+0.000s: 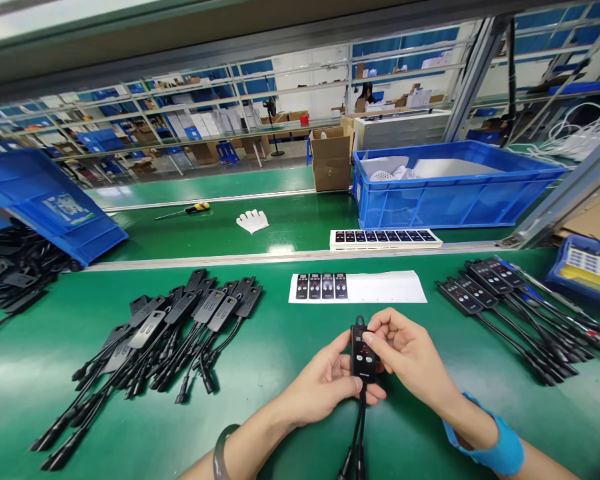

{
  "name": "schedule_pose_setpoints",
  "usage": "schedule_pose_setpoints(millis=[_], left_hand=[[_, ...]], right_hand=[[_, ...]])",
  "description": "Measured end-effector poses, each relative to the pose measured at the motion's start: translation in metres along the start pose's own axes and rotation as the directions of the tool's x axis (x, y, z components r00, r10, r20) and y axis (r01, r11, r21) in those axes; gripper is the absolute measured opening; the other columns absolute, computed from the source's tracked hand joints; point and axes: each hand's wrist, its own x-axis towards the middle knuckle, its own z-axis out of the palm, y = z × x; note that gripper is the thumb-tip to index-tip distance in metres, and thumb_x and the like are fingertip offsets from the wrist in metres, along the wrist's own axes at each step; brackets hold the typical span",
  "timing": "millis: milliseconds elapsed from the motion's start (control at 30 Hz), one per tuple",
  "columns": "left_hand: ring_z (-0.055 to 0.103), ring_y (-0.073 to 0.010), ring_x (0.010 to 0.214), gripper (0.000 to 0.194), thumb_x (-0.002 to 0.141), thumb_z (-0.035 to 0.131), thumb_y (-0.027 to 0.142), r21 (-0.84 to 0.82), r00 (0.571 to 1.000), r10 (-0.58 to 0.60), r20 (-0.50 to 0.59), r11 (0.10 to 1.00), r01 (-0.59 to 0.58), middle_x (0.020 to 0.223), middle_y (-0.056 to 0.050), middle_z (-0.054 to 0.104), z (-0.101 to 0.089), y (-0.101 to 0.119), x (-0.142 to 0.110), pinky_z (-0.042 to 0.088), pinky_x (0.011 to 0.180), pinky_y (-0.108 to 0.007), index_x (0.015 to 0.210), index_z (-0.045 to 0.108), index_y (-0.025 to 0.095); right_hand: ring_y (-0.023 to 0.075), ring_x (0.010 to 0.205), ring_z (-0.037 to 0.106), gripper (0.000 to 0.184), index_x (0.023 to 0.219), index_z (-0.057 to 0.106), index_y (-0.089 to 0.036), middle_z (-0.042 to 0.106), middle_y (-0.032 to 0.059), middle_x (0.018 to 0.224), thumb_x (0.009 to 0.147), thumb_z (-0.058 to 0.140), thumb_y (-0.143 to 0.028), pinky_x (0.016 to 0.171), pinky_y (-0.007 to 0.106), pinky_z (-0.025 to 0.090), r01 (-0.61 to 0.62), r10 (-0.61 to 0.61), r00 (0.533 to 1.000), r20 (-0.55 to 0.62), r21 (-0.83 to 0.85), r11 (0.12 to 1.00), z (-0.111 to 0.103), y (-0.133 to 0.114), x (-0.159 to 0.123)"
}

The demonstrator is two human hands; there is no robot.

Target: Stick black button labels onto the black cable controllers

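A black controller box [363, 363] with a hanging loop on top and two cables below is held upright above the green bench. My left hand [325, 377] is closed around its lower part, thumb on the front and fingers behind. At its upper right, my right hand [405, 350] touches the face with thumb and bent fingers pinched at the edge. The face carries a dark label with red marks and two light buttons. Beyond my hands lies a white label sheet [385, 287] with several black labels at its left end.
Several controllers with cables [180, 313] are piled on the left; several labelled ones [480, 290] lie on the right. Farther back are a label stack [386, 244], a white glove [253, 221], a screwdriver [196, 208], a carton [331, 163] and a blue bin [440, 200]. A metal post stands at right.
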Motion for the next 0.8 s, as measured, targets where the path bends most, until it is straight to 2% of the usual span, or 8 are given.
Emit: schedule_pose_setpoints(millis=[133,500,667,800], left_hand=[[0.067,-0.0202,0.084,0.066,0.079,0.067,0.021,0.018,1.0,0.006,0.002,1.0,-0.006,0.089,-0.008,0.067,0.002,0.001,-0.001,0.05,0.079,-0.033,0.137,0.036,0.022],[0.067,-0.0197,0.085,0.059,0.08,0.068,0.026,0.041,1.0,0.029,0.008,0.999,-0.029,0.091,-0.008,0.066,0.003,0.002,-0.002,0.051,0.08,-0.032,0.133,0.041,0.023],[0.068,-0.0197,0.083,0.056,0.078,0.07,0.023,0.029,1.0,0.025,-0.012,0.999,-0.025,0.092,-0.009,0.067,0.001,0.0,-0.002,0.053,0.077,-0.031,0.127,0.045,0.021],[0.069,-0.0222,0.079,0.054,0.078,0.068,0.026,-0.015,0.999,-0.023,-0.032,1.0,0.022,0.099,-0.012,0.066,-0.002,-0.002,0.001,0.053,0.073,-0.031,0.125,0.045,0.02]], right_hand=[[0.0077,0.045,0.041,0.031,0.077,0.053,-0.018,0.047,-0.0038,0.056,0.076,0.066,-0.046,0.038,0.016,0.039,0.011,-0.011,1.0,-0.015,-0.012,1.0,0.0,-0.001,-0.001],[0.008,0.043,0.041,0.031,0.075,0.052,-0.018,0.046,-0.0038,0.055,0.076,0.065,-0.046,0.037,0.018,0.037,0.023,-0.024,0.998,-0.052,-0.026,0.999,0.003,0.0,0.0],[0.01,0.047,0.044,0.031,0.092,0.049,-0.02,0.046,-0.0053,0.058,0.077,0.065,-0.043,0.04,0.019,0.041,0.033,-0.039,0.995,-0.091,-0.076,0.997,0.0,0.01,0.003],[0.0107,0.052,0.046,0.03,0.101,0.048,-0.022,0.044,-0.0049,0.065,0.082,0.06,-0.041,0.042,0.02,0.042,0.057,-0.065,0.997,-0.035,-0.196,0.979,-0.002,0.019,0.006]])
